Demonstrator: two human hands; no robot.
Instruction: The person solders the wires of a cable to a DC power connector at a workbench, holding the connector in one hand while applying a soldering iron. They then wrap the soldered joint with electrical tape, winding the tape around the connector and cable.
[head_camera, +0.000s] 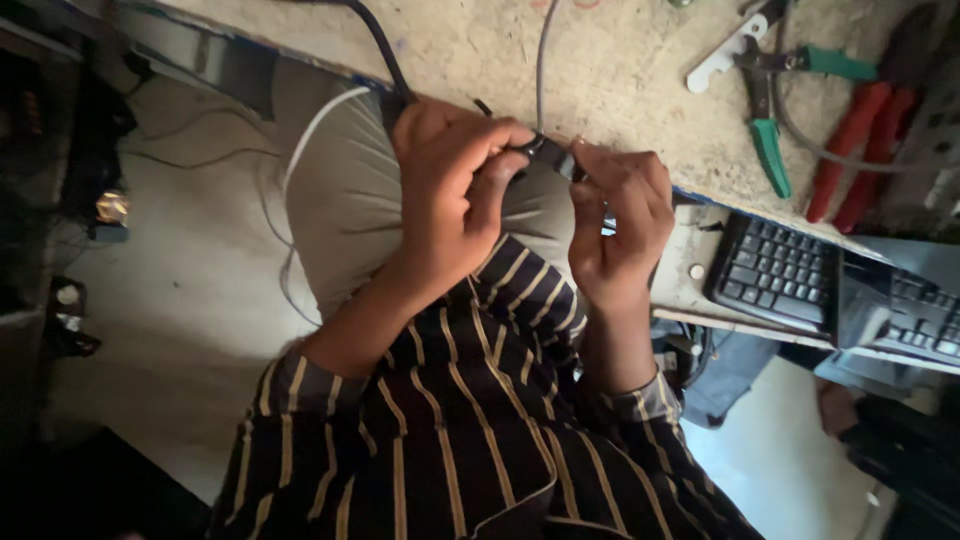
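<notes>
Both of my hands meet at the edge of a worn beige workbench (620, 70). A small black part (545, 153) sits between them. My left hand (450, 190) pinches it from the left with thumb and fingers. My right hand (620, 225) grips its other end from the right. A thin grey wire (541, 60) runs from the part up across the bench. Striped dark sleeves cover both forearms, and my grey-clad knee (340, 210) lies under the hands.
Green-handled pliers (768, 135) and red-handled pliers (860, 140) lie on the bench at the upper right. A black keyboard (775, 270) rests on a lower shelf at the right. A white cable (300, 150) and a dark cable (380, 45) hang at the left.
</notes>
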